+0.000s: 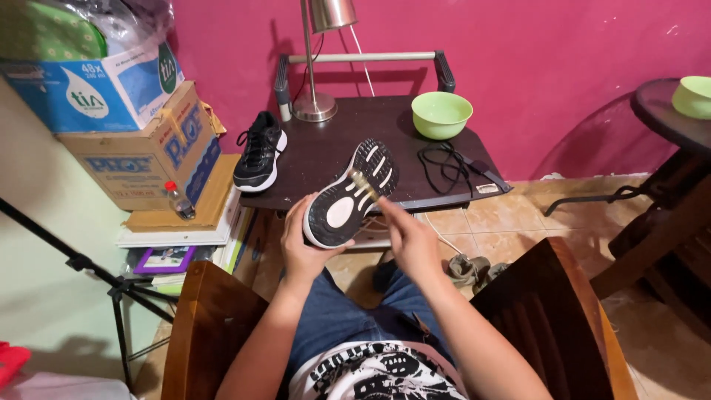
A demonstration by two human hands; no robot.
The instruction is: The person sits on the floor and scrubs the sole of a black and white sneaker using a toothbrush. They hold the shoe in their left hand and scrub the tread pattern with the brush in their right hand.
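I sit on a wooden chair. My left hand (300,241) grips a black sneaker (348,196) by its heel end, with the black-and-white sole turned up toward me. My right hand (407,237) holds a small brush (364,183) whose bristle end rests on the sole near the forefoot. The matching black sneaker (259,152) stands upright at the left edge of the dark low table (333,144) in front of me. A black lace (444,163) lies loose on the table to the right.
A light green bowl (441,115) and a metal lamp base (315,107) stand at the table's back. Stacked cardboard boxes (141,148) and books fill the left side, beside a tripod (89,267). A second green bowl (695,96) sits on a round glass table at right.
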